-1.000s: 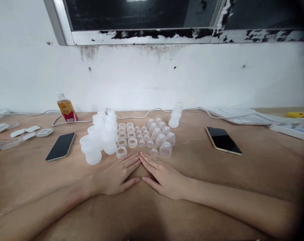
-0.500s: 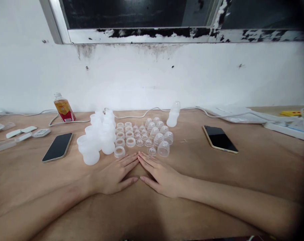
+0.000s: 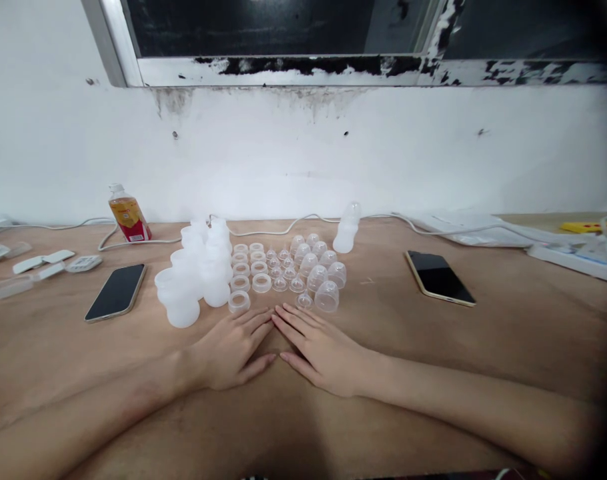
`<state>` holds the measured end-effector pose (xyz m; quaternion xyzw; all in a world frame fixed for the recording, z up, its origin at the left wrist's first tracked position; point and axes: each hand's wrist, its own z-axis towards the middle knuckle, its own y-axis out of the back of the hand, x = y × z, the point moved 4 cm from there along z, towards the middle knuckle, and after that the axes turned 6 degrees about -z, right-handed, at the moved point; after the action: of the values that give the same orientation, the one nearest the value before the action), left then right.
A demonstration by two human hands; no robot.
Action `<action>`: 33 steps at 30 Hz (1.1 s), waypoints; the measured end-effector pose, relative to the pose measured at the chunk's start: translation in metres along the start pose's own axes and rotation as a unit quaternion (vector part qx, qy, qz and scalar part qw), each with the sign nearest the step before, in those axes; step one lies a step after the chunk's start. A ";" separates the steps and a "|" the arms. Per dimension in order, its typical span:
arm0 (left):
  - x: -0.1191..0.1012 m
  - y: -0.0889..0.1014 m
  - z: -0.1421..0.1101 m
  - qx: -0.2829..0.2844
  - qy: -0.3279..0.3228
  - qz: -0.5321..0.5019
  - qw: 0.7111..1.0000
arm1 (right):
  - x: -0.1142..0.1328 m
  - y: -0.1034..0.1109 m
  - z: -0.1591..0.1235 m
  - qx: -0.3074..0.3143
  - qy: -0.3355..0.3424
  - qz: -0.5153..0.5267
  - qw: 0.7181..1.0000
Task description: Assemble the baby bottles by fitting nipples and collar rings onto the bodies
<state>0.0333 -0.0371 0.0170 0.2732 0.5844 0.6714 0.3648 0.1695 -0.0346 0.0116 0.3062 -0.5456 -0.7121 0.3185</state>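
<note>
My left hand (image 3: 235, 349) and my right hand (image 3: 319, 350) lie flat on the brown tabletop (image 3: 263, 427), fingertips meeting and thumbs apart. Both are open and hold nothing. Just beyond the left fingers is a white collar ring (image 3: 239, 301), the nearest of several set in two rows. To their left cluster several frosted white baby bottle bodies (image 3: 182, 307). Clear bottle nipples (image 3: 297, 285) stand in the middle, one close to my right fingertips. Clear dome caps (image 3: 327, 297) form rows to the right of them. Behind, an assembled baby bottle (image 3: 346, 228) stands upright.
A phone (image 3: 115, 293) lies at left and another phone (image 3: 440, 278) at right. A drink bottle (image 3: 129, 213) stands near the wall, by a white cable (image 3: 283, 232). Small white plastic cases (image 3: 48, 267) lie far left; a power strip (image 3: 576, 261) is far right.
My fingers have shifted slightly, the right fingertips now overlapping the left ones a little more. The bottle parts have stayed in place.
</note>
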 end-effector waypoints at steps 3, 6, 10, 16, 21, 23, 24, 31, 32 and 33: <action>-0.002 0.000 -0.001 -0.037 0.023 0.043 0.998 | 0.000 0.004 0.001 -0.057 0.020 -0.029 0.998; -0.002 0.004 -0.003 -0.084 0.074 0.082 0.990 | -0.006 0.008 0.002 -0.107 0.029 -0.072 0.991; 0.001 0.005 -0.005 -0.098 0.125 0.086 0.984 | -0.022 0.012 0.002 -0.150 -0.053 -0.177 0.971; 0.002 0.000 -0.004 -0.068 0.057 0.032 0.996 | -0.033 0.007 0.000 -0.112 -0.078 -0.188 0.973; 0.008 0.000 -0.004 -0.099 0.080 0.002 0.992 | -0.037 0.010 0.002 -0.123 -0.030 -0.160 0.979; 0.012 -0.001 -0.004 -0.104 0.103 -0.008 0.989 | -0.040 0.013 0.003 -0.139 -0.022 -0.140 0.980; 0.013 -0.002 -0.004 -0.101 0.108 -0.016 0.989 | -0.040 0.015 0.003 -0.151 -0.020 -0.130 0.980; 0.016 -0.002 0.000 -0.115 0.102 -0.061 0.986 | -0.026 0.010 0.005 -0.146 0.037 0.004 0.988; 0.017 -0.002 0.000 -0.118 0.108 -0.066 0.985 | -0.024 0.008 0.005 -0.135 0.038 0.026 0.990; 0.019 -0.003 0.000 -0.118 0.112 -0.074 0.984 | -0.024 0.006 0.005 -0.130 0.029 0.047 0.990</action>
<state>0.0227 -0.0216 0.0129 0.1071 0.5568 0.7330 0.3756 0.1806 -0.0141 0.0204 0.2568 -0.4529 -0.7519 0.4045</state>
